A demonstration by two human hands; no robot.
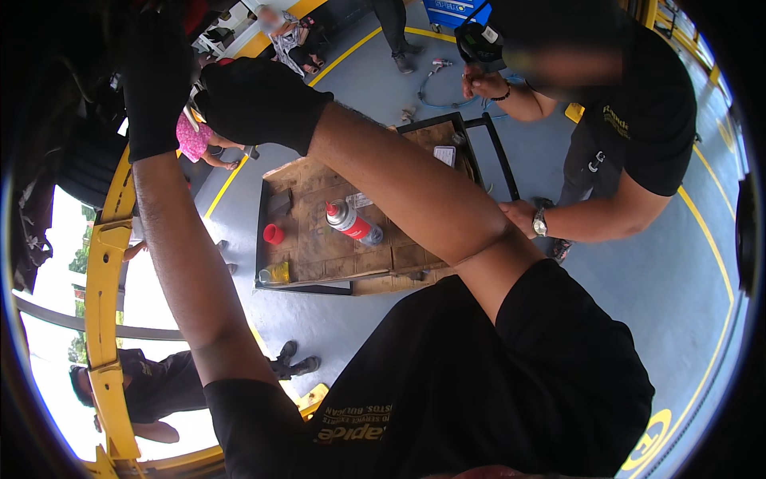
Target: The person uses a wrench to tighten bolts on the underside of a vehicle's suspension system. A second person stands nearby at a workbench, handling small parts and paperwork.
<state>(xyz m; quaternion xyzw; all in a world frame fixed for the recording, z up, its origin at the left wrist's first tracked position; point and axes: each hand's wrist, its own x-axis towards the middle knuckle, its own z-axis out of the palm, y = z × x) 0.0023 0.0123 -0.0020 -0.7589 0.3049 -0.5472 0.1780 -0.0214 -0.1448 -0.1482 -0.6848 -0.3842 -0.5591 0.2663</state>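
Both my arms reach up to the upper left, toward the dark underside of a vehicle (76, 152). My left hand (157, 96), in a black glove, is raised against these dark parts; its fingers are lost in shadow. Beside it, my right hand (257, 104), also in a black glove, is closed with its fingers curled. A small pale, metallic-looking piece (192, 112) shows at those fingers, but its kind is unclear. Below my right forearm, a red and silver spray can (353, 223) lies apart from both hands on a brown-topped cart (319, 259).
The cart also bears a red cap (273, 234) and a yellowish container (275, 273). At the right a co-worker (638, 152) stands close to the cart, one hand near its edge. A yellow lift post (112, 263) rises at the left. More people are farther off; a blue hose (435, 102) lies on the floor.
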